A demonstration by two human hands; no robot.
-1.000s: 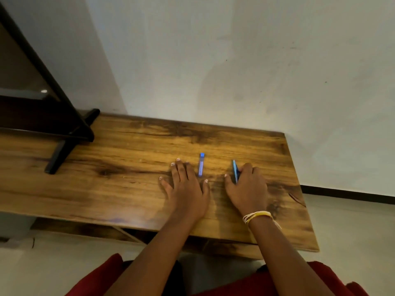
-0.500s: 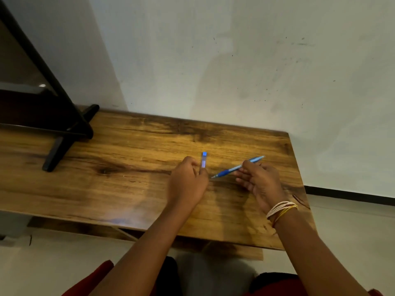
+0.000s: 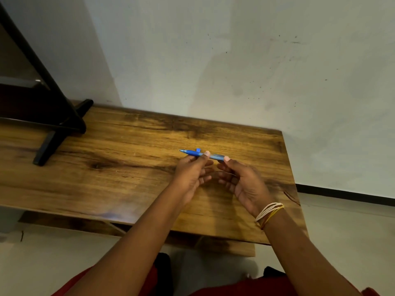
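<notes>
The left hand pinches the blue pen near its front grip between thumb and fingertips, the other fingers loosely curled below; the right hand pinches the rear end the same way. The pen lies level between them, tip pointing left, above the middle of the bench. A small blue piece shows just above the barrel by the left fingers; whether it is held or lies behind, I cannot tell. The work looks barely begun: the pen is in hand, and the piece does not look fitted to it. Thread bracelets circle the right wrist; a black stand sits far left.
</notes>
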